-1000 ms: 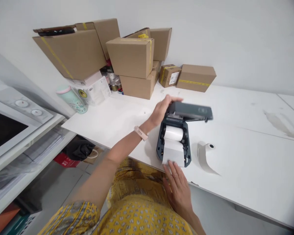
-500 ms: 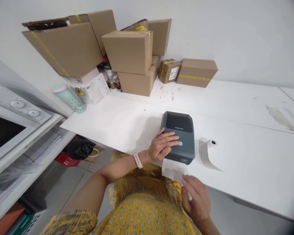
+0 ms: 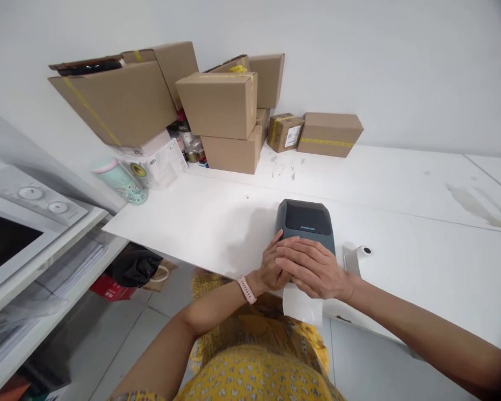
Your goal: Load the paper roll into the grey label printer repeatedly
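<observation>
A dark grey label printer [image 3: 307, 217] stands near the front edge of the white table. White paper [image 3: 303, 305] hangs out of its front, over the table edge. My left hand [image 3: 271, 269], with a pink wristband [image 3: 246, 289], rests on the printer's left side and top; its fingers are partly covered. Across those fingers and the printer's lid lies my right hand [image 3: 315, 267], palm down with fingers stretched out. The printer's button and front face are hidden under my hands. Just right of it, a white paper roll [image 3: 365, 252] is partly unrolled, its loose end behind my right forearm.
Cardboard boxes [image 3: 217, 106] are stacked at the back left, and two smaller boxes, one a brown carton [image 3: 329, 133], sit against the wall. A mint tumbler [image 3: 121, 181] stands at the table's left end. Left of the table is a microwave [image 3: 20, 223] on a shelf.
My right hand has come up from below the paper onto my left hand and the printer. More paper hangs from the printer's front. My left hand stays on the printer; the view has shifted slightly.
</observation>
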Demonstrator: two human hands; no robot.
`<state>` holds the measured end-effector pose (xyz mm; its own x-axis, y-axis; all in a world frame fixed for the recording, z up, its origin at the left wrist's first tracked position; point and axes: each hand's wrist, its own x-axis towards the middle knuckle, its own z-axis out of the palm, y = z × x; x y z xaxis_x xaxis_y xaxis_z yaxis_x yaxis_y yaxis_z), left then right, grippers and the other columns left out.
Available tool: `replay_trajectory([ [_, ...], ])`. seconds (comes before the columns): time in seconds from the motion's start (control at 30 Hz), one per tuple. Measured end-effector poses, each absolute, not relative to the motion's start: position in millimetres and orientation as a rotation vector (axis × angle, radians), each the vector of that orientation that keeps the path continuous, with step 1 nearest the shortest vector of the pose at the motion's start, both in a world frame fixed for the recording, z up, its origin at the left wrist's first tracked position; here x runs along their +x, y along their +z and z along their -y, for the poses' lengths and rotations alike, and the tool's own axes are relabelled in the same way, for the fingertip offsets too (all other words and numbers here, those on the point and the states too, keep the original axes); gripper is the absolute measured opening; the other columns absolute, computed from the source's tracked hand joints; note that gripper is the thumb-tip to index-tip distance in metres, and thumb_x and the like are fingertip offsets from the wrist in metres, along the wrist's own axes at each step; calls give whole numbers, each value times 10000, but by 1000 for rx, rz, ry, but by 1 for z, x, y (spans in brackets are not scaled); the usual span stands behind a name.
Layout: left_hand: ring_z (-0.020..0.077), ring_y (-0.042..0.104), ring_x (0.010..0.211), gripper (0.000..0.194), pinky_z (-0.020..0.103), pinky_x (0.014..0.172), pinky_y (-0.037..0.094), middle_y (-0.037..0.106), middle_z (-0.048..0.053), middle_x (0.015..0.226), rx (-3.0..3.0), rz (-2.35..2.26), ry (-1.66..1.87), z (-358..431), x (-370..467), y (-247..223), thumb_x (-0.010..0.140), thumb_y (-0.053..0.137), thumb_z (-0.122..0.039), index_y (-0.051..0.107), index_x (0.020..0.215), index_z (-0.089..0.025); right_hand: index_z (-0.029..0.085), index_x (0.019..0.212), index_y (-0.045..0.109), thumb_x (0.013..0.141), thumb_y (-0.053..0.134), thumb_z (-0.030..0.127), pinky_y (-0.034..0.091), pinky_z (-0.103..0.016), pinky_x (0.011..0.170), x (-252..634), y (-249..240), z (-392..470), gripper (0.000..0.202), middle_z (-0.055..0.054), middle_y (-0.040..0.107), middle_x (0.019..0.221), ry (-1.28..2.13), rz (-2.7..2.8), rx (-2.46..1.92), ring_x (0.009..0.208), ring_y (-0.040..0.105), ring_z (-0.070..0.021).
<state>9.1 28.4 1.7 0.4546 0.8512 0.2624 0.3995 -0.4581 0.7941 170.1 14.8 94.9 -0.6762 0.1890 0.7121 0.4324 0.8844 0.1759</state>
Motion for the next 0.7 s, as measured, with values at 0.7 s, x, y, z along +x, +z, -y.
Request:
replay_trajectory([
  [0.7,224,639,1257,425,506,1195,383,764,92,1178,2332,-612,1688,-18,16,15,992,345,-237,693,1229,-177,258,1282,618,1063,313,393,539,-413,909,167,99,-18,399,-65,725,1039,339,1563,-1136,989,683,-208],
])
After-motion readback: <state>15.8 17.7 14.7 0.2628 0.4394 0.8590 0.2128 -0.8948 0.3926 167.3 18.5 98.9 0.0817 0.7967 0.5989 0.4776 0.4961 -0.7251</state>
